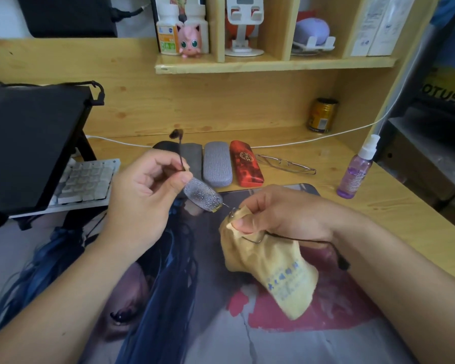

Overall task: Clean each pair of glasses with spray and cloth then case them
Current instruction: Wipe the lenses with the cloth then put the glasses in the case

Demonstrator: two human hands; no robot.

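My right hand (pixel 281 216) pinches a soft yellow cloth (pixel 268 264) around one lens of the thin wire glasses (pixel 202 195); my left hand (pixel 147 185) grips the other side, its droplet-speckled oval lens bare. Beyond, on the wooden worktop (pixel 352 219), lie textured grey (pixel 217 164) and glossy red (pixel 246 164) cases.

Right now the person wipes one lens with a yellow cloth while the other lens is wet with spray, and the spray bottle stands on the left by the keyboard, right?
Not quite. The head view shows the spray bottle on the right side of the desk, far from the keyboard. The rest holds: right hand wipes with the cloth, and the wet lens is at the left hand.
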